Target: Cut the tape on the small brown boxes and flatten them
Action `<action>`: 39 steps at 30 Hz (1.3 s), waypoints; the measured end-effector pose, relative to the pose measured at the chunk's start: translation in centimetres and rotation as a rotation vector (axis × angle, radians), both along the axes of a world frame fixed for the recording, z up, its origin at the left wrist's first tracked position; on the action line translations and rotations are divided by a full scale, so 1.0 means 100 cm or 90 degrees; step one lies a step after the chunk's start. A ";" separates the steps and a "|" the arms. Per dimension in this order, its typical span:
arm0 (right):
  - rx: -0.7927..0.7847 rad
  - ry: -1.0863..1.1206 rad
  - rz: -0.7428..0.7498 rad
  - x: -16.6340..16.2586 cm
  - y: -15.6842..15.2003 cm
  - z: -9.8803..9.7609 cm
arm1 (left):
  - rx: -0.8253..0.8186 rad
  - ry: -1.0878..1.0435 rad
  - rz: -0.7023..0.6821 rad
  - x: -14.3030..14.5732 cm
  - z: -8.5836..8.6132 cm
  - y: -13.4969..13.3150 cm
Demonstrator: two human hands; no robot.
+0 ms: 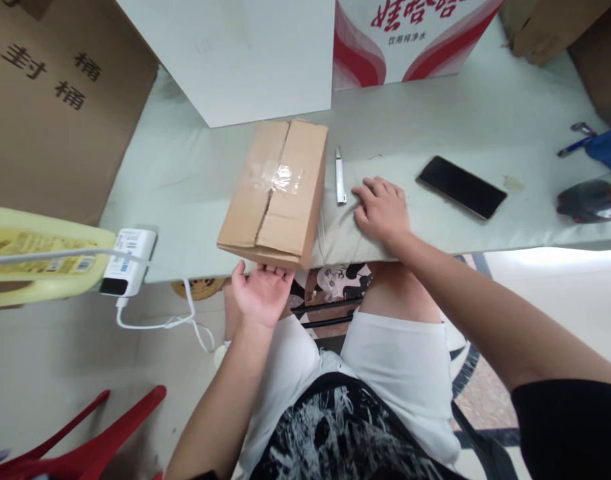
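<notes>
A small brown cardboard box (295, 220) sits at the table's front edge, its top flaps meeting at a seam crossed by clear tape. My left hand (262, 293) is palm up at the box's near bottom edge, thumb out. Its fingertips reach under the box and are partly hidden. Right of the box lies a slim white utility knife (340, 177), its tip pointing away from me. My right hand (382, 212) rests palm down on the tabletop with fingers spread, just right of the knife and not touching it.
The pale green covered table (385, 127) carries a black phone (462, 187) and a computer mouse (592, 199) to the right. A white box (265, 60) and a red-white carton (415, 47) stand behind. Left are a white charger (130, 260) with cable and a yellow jug (45, 253).
</notes>
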State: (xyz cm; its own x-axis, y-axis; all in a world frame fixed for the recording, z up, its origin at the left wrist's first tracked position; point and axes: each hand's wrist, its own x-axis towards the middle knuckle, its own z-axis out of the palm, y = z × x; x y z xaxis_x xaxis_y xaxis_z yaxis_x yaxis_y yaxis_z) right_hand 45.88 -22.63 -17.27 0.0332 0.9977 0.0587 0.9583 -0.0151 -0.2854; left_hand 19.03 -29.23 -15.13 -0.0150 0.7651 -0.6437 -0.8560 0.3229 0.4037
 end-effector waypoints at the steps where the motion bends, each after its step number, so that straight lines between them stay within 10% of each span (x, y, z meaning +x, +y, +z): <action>1: 0.002 0.001 0.000 0.000 0.000 0.000 | 0.002 0.011 -0.004 0.001 0.001 0.000; 39: 0.030 -0.006 -0.003 0.004 0.003 -0.012 | 0.098 0.374 -0.110 0.013 0.007 0.007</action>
